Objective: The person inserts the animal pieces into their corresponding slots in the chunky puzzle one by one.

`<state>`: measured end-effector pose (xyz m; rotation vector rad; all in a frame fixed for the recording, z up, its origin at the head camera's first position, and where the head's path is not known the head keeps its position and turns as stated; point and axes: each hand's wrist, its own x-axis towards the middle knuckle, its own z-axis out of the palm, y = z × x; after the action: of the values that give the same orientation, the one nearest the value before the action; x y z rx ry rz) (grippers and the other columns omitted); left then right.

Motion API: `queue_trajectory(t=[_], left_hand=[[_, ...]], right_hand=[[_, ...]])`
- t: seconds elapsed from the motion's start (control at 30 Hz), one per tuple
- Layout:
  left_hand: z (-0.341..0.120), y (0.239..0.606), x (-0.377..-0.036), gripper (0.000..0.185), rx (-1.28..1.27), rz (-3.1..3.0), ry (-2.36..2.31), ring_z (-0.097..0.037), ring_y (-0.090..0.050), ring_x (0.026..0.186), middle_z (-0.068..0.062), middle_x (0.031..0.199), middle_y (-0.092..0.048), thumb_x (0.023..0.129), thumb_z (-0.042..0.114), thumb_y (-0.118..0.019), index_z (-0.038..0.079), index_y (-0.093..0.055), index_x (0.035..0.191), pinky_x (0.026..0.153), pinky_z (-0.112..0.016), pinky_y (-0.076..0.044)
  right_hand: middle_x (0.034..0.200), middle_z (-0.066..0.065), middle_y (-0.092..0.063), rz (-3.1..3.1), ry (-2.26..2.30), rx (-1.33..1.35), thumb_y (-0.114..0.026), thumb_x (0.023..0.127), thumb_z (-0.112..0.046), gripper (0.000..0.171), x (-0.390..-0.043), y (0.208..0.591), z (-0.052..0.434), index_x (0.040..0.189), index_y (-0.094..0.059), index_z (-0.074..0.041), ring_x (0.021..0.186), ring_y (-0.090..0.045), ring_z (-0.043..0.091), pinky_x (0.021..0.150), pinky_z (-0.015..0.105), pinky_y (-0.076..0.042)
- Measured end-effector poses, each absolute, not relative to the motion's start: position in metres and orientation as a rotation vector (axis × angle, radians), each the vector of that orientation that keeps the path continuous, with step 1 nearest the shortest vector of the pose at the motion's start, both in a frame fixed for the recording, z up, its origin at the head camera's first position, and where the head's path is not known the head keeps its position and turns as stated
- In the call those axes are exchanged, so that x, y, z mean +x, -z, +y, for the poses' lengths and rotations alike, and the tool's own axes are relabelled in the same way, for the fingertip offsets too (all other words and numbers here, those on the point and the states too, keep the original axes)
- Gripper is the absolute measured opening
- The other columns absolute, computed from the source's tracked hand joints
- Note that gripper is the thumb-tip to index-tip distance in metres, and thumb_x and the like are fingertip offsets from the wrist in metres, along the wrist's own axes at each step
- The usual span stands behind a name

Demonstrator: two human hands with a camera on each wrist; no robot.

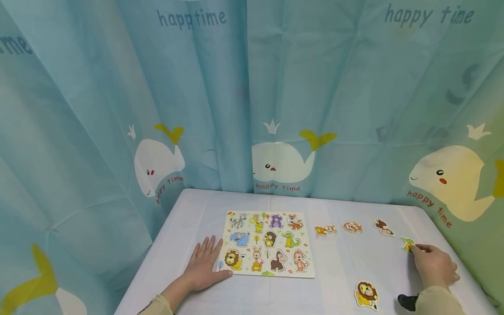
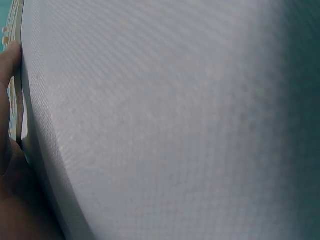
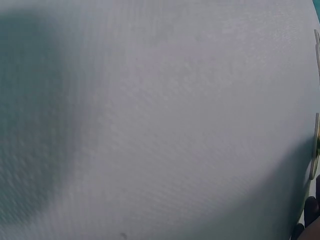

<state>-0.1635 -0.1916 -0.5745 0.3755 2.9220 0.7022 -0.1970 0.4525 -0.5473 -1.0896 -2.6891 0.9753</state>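
The left hand (image 1: 204,262) lies flat and open beside the square wooden puzzle board (image 1: 269,243); the right hand (image 1: 433,264) pinches a flat green crocodile piece (image 1: 407,243) on the cloth-covered desk (image 1: 338,262).

White table (image 1: 275,297) (puzzle board (image 1: 269,243), loose pieces (image 1: 352,226))

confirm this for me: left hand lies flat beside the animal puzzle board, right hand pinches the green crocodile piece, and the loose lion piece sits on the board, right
Not quite. The loose yellow lion puzzle piece lies on the white tablecloth, off the wooden animal puzzle board and near the right hand. The head view shows it. The rest holds: the left hand lies flat beside the board, and the right hand pinches the green crocodile puzzle piece.
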Motion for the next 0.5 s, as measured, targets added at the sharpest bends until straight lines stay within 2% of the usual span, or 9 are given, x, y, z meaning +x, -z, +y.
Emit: queue_trajectory(t=[0.33, 0.5], left_hand=[[-0.1908, 0.5706, -0.1642, 0.108, 0.361, 2.895, -0.733, -0.043, -0.006, 0.155, -0.023, 0.168, -0.016, 0.085, 0.071, -0.066, 0.002, -0.029, 0.16, 0.123, -0.06, 0.001], [-0.1896, 0.5696, -0.1629, 0.11, 0.342, 2.895, -0.72, -0.04, -0.004, 0.156, -0.021, 0.169, -0.014, 0.085, 0.073, -0.063, 0.004, -0.027, 0.162, 0.123, -0.058, 0.003]], right_hand=[[0.129, 0.038, -0.047, -2.678, -0.947, -1.105, -0.053, 0.104, -0.032, 0.044, -0.198, 0.549, 0.4506, 0.124, -0.059, 0.006, 0.115, -0.036, 0.058, 0.096, 0.069, -0.028], [0.127, 0.037, -0.048, -2.678, -0.947, -1.146, -0.052, 0.104, -0.03, 0.042, -0.1996, 0.55, 0.45, 0.123, -0.059, 0.006, 0.115, -0.036, 0.057, 0.095, 0.068, -0.028]])
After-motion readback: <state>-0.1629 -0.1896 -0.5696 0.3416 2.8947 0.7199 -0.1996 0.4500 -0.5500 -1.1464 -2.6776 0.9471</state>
